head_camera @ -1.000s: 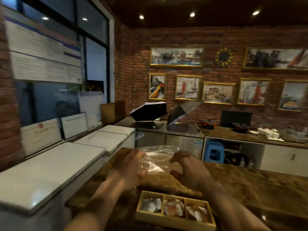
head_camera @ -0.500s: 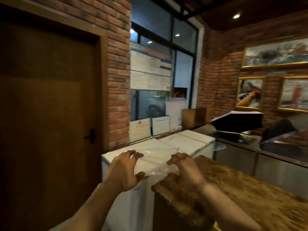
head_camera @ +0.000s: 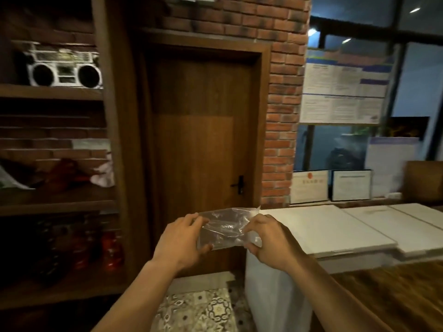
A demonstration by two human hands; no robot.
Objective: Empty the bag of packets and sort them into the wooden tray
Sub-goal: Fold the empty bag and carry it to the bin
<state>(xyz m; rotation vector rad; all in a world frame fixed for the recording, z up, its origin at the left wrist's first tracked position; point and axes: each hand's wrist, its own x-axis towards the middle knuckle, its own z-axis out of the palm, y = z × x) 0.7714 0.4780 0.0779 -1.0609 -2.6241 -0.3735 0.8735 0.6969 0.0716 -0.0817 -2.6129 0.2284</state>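
A clear plastic bag (head_camera: 224, 227) is stretched between both hands at chest height, in front of a wooden door. It looks flat, with no packets visible inside. My left hand (head_camera: 182, 238) grips its left end and my right hand (head_camera: 268, 238) grips its right end. The wooden tray and the packets are out of view.
A closed wooden door (head_camera: 203, 140) is straight ahead. White chest freezers (head_camera: 335, 226) stand to the right, the wooden counter (head_camera: 395, 291) at the lower right. Dark shelves (head_camera: 52, 202) with a silver boombox (head_camera: 64, 68) fill the left. Patterned floor tiles (head_camera: 199, 310) lie below.
My view has swung far left, from the counter and tray to the door and shelves. Both hands kept hold of the bag and moved off the counter with it.
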